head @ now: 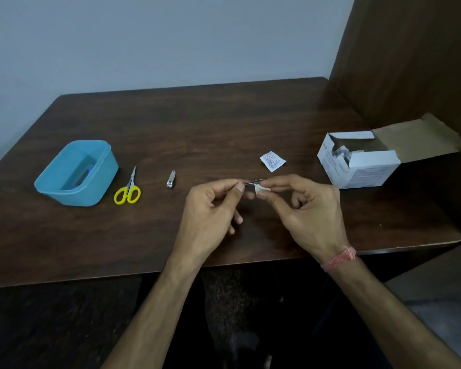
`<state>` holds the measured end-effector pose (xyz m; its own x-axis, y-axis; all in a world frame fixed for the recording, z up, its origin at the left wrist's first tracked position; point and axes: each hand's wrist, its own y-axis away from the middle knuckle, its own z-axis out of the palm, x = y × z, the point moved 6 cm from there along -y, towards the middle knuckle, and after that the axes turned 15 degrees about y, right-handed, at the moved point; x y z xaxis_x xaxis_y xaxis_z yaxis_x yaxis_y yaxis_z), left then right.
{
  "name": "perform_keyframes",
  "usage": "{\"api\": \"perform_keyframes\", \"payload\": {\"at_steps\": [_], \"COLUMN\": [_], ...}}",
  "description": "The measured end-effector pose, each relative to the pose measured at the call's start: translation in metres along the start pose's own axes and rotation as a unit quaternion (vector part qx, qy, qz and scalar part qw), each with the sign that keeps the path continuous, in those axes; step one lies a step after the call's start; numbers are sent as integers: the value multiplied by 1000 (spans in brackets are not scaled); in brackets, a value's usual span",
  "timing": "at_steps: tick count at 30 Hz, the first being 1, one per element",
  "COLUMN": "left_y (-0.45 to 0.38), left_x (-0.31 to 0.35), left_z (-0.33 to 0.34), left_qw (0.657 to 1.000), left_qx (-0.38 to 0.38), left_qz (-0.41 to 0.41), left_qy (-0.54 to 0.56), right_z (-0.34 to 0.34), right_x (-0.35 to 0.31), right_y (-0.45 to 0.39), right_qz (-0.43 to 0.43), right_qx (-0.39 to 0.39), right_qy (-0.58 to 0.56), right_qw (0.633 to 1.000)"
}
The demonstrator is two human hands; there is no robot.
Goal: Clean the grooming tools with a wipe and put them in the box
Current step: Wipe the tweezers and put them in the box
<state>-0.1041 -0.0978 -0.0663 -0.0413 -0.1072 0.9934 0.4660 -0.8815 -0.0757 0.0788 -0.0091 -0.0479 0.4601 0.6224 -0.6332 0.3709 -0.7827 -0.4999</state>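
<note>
Both hands are pinching: left hand (210, 206) is holding thin tweezers (253, 181), right hand (301, 206) is pressing a white wipe (260, 188) on them.

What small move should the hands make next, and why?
Probably draw the wipe, pinched by the right hand, along the thin metal tool that the left hand holds. The scissors and nail clipper lie outside the blue box.
</note>
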Motion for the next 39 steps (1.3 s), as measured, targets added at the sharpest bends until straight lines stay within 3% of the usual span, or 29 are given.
{"api": "perform_keyframes", "payload": {"at_steps": [8, 13, 18, 21, 26, 29, 33, 37, 39], "left_y": [1, 2, 0, 0, -2, -3, -3, -2, -2], "left_x": [-1, -4, -5, -5, -7, -9, -8, -4, -3], "left_z": [4, 2, 4, 3, 1, 1, -2, 3, 4], "left_qw": [999, 999, 999, 999, 999, 1000, 1000, 999, 998], "left_qx": [-48, -37, -44, -39, -37, -20, 11, -23, -43], "left_qz": [-3, -4, -4, -7, -5, -8, -6, -3, -2], "left_qy": [-6, 7, -6, 13, 21, 19, -1, -29, -35], "right_z": [1, -5, 0, -5, -4, -12, -14, -1, 3], "right_x": [-7, 13, 8, 23, 24, 33, 13, -9, -11], "right_y": [1, 3, 0, -2, -4, -3, 1, -1, -3], "right_qz": [-34, 70, 55, 118, 132, 163, 77, -46, -67], "right_qx": [6, 65, 13, 41, 32, 85, 93, 23, 16], "right_qy": [47, 29, 24, -10, -39, -61, -52, 29, 68], "right_qw": [998, 995, 998, 992, 990, 981, 991, 998, 995]}}
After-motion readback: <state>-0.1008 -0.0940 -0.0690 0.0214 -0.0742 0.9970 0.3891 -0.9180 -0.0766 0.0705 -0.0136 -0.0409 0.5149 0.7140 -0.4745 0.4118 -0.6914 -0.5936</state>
